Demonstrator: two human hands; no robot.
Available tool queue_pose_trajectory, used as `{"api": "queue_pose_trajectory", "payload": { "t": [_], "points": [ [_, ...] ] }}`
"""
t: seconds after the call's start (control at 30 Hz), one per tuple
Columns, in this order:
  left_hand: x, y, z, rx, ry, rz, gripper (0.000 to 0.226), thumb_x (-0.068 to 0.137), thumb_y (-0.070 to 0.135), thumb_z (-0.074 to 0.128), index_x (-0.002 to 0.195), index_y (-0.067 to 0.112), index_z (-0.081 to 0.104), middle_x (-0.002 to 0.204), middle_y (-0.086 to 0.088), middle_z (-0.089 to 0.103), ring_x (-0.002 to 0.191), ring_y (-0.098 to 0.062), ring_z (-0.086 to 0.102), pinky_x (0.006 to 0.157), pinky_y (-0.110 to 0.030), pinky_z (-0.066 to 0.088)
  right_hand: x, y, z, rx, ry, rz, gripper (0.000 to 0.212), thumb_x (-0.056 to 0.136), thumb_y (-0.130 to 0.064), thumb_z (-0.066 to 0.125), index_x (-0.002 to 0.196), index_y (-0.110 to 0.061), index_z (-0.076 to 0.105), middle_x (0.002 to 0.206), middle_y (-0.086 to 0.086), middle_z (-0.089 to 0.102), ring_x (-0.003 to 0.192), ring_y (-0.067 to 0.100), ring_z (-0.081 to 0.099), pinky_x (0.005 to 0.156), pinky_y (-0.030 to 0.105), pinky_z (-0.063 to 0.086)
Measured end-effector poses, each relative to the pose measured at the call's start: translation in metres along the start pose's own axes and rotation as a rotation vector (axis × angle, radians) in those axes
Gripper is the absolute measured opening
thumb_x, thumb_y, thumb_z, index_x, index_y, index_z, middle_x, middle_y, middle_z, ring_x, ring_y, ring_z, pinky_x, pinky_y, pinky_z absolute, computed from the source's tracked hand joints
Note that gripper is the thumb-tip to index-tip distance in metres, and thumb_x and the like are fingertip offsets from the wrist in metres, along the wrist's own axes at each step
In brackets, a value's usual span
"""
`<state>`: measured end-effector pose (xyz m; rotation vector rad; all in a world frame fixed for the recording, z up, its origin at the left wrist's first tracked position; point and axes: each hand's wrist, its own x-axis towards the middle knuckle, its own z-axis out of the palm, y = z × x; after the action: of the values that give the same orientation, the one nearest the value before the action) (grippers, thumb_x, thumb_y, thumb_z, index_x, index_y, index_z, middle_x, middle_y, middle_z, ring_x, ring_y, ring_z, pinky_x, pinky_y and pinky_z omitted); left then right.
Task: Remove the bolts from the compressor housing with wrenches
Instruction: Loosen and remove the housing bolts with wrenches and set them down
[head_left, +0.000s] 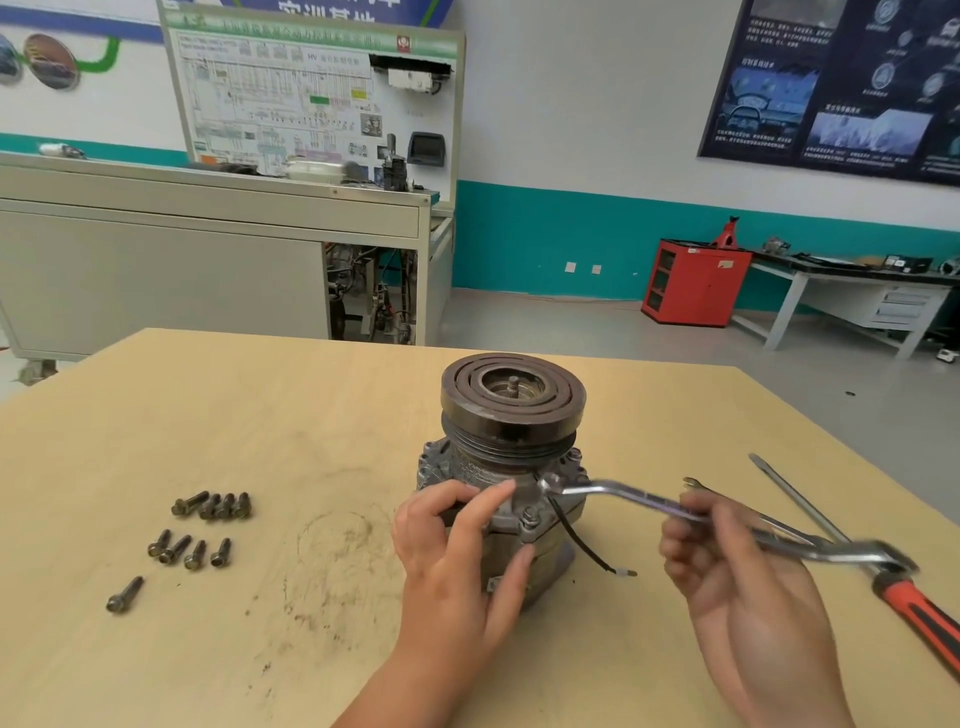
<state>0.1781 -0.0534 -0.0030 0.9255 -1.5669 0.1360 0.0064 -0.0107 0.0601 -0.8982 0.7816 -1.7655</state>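
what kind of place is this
Most likely an automotive training workshop. A wiring-diagram display board stands behind, a red tool cabinet sits by the far wall, and a compressor is being unbolted with a wrench on the wooden table.

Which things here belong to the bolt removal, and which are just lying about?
In use: compressor, gripped by left hand; wrench in right hand; removed bolts on table.
Lying about: red-handled screwdriver; red cabinet in background.
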Motion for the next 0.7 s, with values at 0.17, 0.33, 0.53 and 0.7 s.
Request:
{"api": "queue_pose_trajectory", "payload": {
  "t": [0.17, 0.33, 0.53, 0.7],
  "points": [
    [0.002, 0.0, -0.001, 0.029, -0.01, 0.015, 0.044, 0.081, 0.032, 0.057, 0.124, 0.027, 0.05, 0.113, 0.003, 0.035, 0.107, -0.018, 0.037, 0.084, -0.055, 0.045, -0.038, 0.013, 0.014, -0.225, 0.096, -0.187, 0.022, 0.078, -0.013, 0.06, 0.07, -0.024, 0.077, 0.06, 0.012, 0.069, 0.049, 0.019, 0.067, 0.047, 0.017, 0.052],
    [0.001, -0.001, -0.001, 0.066, -0.025, 0.016, 0.04, 0.082, 0.033, 0.056, 0.122, 0.033, 0.054, 0.113, 0.002, 0.034, 0.106, -0.021, 0.037, 0.086, -0.053, 0.045, -0.041, 0.019, 0.02, -0.292, 0.134, -0.261, 0.016, 0.07, -0.011, 0.054, 0.069, -0.011, 0.07, 0.061, 0.011, 0.07, 0.051, 0.019, 0.068, 0.049, 0.018, 0.053],
    [-0.001, 0.0, 0.0, 0.052, -0.015, 0.006, 0.034, 0.081, 0.034, 0.056, 0.115, 0.036, 0.056, 0.113, 0.003, 0.035, 0.106, -0.02, 0.036, 0.092, -0.037, 0.034, -0.003, 0.012, 0.01, -0.222, 0.083, -0.074, 0.025, 0.088, -0.02, 0.049, 0.071, -0.013, 0.067, 0.05, 0.008, 0.059, 0.039, 0.013, 0.052, 0.039, 0.019, 0.045],
    [0.001, 0.002, -0.001, 0.019, 0.007, 0.029, 0.027, 0.082, 0.03, 0.057, 0.107, 0.04, 0.058, 0.113, 0.003, 0.035, 0.106, -0.02, 0.037, 0.085, -0.05, 0.043, 0.08, 0.022, 0.02, -0.406, 0.012, 0.245, 0.027, 0.097, -0.019, 0.044, 0.075, -0.011, 0.056, 0.042, -0.005, 0.041, 0.036, 0.007, 0.031, 0.038, 0.019, 0.025]
  ]
}}
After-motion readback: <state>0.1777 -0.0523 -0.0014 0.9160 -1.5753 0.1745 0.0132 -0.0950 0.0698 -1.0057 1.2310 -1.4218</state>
